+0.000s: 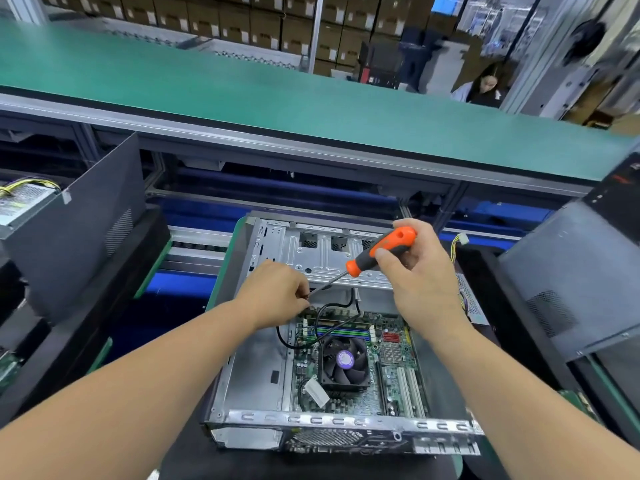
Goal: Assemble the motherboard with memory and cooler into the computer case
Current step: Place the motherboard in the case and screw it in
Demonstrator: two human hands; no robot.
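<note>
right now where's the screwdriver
Head view: the screwdriver is in the right hand above the case, its tip at the left hand.

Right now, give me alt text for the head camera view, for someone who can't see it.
A person's right hand grips an orange-and-black screwdriver, its tip angled down toward the left hand, which pinches at the far left corner of a motherboard seated in an open computer case. A black cooler fan sits on the board, and a green conveyor belt runs behind.
</note>
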